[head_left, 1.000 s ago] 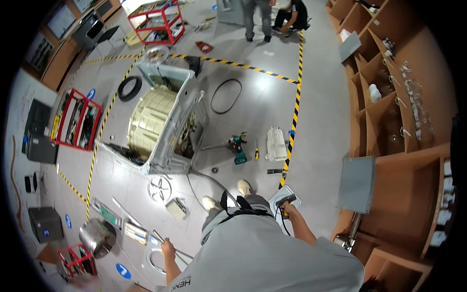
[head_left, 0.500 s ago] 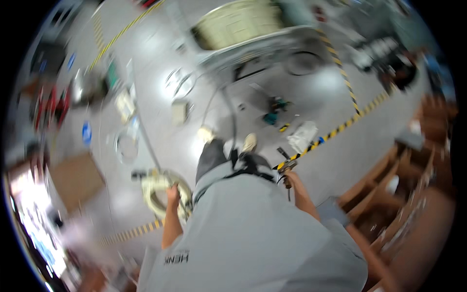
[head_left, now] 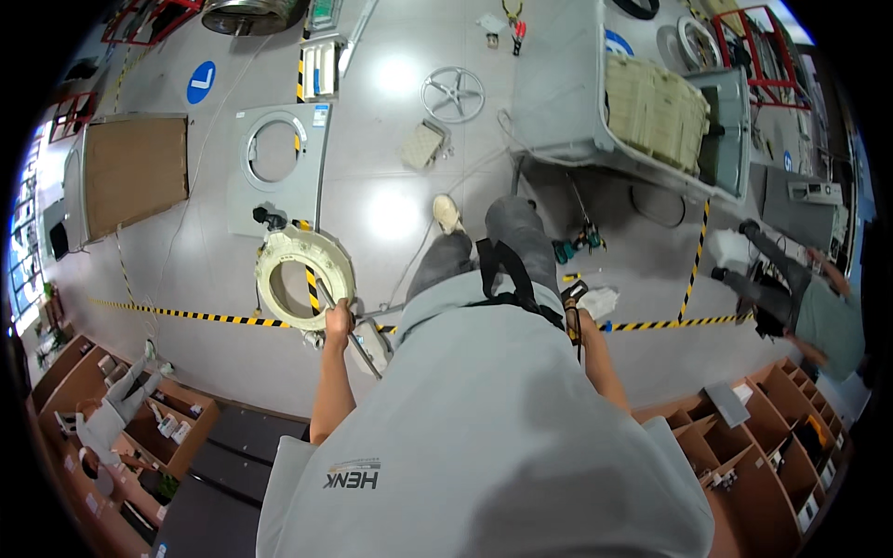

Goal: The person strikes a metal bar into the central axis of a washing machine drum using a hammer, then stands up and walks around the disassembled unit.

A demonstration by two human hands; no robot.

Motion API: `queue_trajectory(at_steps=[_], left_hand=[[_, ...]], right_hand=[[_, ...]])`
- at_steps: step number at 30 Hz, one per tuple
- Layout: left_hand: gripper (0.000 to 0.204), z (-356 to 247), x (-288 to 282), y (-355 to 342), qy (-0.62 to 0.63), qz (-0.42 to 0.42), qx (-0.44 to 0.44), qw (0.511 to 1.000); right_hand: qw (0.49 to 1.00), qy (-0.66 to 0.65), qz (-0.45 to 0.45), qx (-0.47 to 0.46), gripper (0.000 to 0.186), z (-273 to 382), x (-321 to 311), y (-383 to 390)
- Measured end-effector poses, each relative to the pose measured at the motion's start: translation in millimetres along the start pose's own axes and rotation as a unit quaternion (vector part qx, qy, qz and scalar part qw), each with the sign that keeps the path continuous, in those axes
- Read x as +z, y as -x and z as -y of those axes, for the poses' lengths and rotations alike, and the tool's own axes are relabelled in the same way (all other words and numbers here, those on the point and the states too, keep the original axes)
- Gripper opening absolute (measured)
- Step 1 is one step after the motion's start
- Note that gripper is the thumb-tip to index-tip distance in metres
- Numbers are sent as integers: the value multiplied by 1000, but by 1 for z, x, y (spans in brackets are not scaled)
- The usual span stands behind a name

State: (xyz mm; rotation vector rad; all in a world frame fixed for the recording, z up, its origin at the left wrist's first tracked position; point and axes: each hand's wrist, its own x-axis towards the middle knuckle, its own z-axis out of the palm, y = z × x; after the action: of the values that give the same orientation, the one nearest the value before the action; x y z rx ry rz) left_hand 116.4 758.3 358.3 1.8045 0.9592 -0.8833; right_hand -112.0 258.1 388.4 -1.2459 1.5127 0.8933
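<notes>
My left hand (head_left: pixel 339 322) is closed around a long thin metal rod (head_left: pixel 363 355), which slants across the near edge of a large cream plastic ring (head_left: pixel 337 263). The ring lies on the floor to my left, with a black fitting at its far side. Down by my right hip, my right hand (head_left: pixel 579 322) is closed on a dark tool (head_left: pixel 574 294) with a short head; its kind is hard to make out. Beside the ring, a pale block-like part (head_left: pixel 374 346) is partly hidden by the rod and my shirt.
A grey washing machine cabinet (head_left: pixel 558 121) lies ahead right, its cream tub (head_left: pixel 651 112) exposed. Ahead left are a front panel (head_left: pixel 246 200) and a spoked pulley (head_left: pixel 453 94). A green-black power drill (head_left: pixel 581 244) is near my right foot. Co-workers are at both sides; shelving (head_left: pixel 688 432) stands behind right.
My view has turned to the right, so the floor parts appear shifted and sharper. Both hands remain low at my sides; the rod in my left hand now shows clearly.
</notes>
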Motion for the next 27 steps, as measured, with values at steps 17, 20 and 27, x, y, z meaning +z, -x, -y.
queue_trajectory(at_steps=[17, 20, 27], left_hand=[[58, -219, 26, -83, -197, -110, 58, 972], [55, -265, 40, -105, -222, -108, 70, 967], [38, -378, 51, -154, -35, 8, -38, 999]], right_hand=[[978, 56, 133, -148, 24, 409, 77, -106], [981, 32, 127, -141, 23, 429, 35, -116], [995, 19, 95, 31, 21, 347, -9, -109]])
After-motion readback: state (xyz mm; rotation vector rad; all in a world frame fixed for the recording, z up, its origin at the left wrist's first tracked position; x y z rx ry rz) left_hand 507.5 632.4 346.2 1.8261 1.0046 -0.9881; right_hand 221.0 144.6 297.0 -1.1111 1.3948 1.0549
